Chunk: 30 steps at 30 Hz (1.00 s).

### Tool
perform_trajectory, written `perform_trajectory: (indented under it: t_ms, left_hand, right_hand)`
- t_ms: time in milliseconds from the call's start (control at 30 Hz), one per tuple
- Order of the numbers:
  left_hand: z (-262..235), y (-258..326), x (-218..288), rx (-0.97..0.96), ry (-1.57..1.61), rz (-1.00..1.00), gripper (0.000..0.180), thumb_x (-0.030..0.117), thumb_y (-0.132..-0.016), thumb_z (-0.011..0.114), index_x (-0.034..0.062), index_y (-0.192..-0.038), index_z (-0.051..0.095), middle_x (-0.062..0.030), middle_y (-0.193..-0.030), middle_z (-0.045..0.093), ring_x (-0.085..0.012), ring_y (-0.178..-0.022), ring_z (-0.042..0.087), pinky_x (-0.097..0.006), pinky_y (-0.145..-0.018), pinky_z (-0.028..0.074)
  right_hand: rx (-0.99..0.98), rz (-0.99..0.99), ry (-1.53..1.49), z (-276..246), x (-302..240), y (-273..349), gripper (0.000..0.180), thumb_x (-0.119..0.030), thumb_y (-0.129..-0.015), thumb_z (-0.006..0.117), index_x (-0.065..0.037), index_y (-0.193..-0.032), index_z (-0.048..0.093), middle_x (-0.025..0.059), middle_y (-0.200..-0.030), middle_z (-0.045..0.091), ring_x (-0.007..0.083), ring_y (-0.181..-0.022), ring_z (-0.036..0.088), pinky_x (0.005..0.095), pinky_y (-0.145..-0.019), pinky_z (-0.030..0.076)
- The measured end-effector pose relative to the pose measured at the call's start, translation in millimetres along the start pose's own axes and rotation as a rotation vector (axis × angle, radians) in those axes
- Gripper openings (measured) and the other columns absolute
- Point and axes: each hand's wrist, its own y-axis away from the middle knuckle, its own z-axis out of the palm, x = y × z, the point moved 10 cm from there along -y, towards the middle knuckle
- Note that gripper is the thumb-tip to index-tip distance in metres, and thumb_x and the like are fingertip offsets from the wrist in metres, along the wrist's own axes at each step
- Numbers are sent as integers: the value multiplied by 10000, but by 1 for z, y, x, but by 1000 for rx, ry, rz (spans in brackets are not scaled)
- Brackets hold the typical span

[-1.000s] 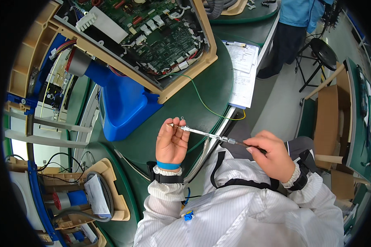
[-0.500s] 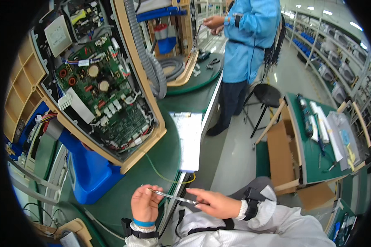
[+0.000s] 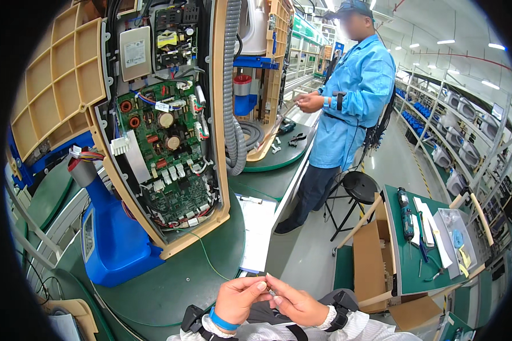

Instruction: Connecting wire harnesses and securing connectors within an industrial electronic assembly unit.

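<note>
My left hand (image 3: 237, 300), with a blue band at its wrist, and my right hand (image 3: 302, 307) meet in front of me, low in the head view. Fingertips of both are pinched together around a small metal piece (image 3: 272, 292). Most of it is covered by the fingers, so its kind does not show. From the opened machine housing (image 3: 165, 142), a thin green-yellow wire (image 3: 206, 256) runs down toward my left hand. Inside that tan-framed housing sits a green circuit board (image 3: 170, 136) with coils, capacitors and white connectors. A tiny ring-like part (image 3: 188, 279) lies on the green turntable (image 3: 153, 290).
A blue unit (image 3: 116, 244) stands left of the housing. Beyond my hands lies a clipboard with paper (image 3: 257, 233). A co-worker in a blue coat (image 3: 352, 102) stands farther off near a black stool (image 3: 359, 186). To the right is a green-topped cart (image 3: 389, 227) with tools and a cardboard box (image 3: 370, 261).
My hands have come together and shifted right. The slim silver piece that stretched between them is now mostly hidden by the fingers. The whole view has tilted up, showing more of the co-worker.
</note>
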Motion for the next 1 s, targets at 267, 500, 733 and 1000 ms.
perform_trajectory:
  t_ms: [267,500,733,1000]
  left_hand:
    - [11,3,16,-62,-113,33,177,69,-932,627,-95,-994,654,-159,-926,693,-213,-819,677,-324,-766,584]
    - [15,-11,9,-85,-315,92,154,87,-923,654,-47,-996,671,-100,-916,699,-134,-799,634,-271,-727,526]
    - [3,-47,35,-284,-1167,229,447,158,-866,677,27,-1276,558,-192,-1152,648,-292,-1079,634,-395,-943,489]
    - [-71,-63,6,-522,-2158,151,315,38,-705,613,48,-1020,599,-123,-895,608,-328,-951,608,-429,-945,457]
  right_hand:
    - [38,-63,-85,3,-6,-5,497,-41,-1003,436,-106,-1489,352,38,-960,595,81,-797,556,225,-699,486]
    - [151,109,-462,-8,24,6,456,-56,-990,510,-123,-1438,456,7,-866,590,29,-641,461,173,-568,398]
    - [232,101,-478,-35,31,18,436,-47,-985,517,-97,-1416,475,18,-838,588,37,-622,459,186,-547,392]
    - [308,69,-517,-59,35,29,438,-44,-984,513,-81,-1418,463,45,-786,603,61,-553,465,201,-508,403]
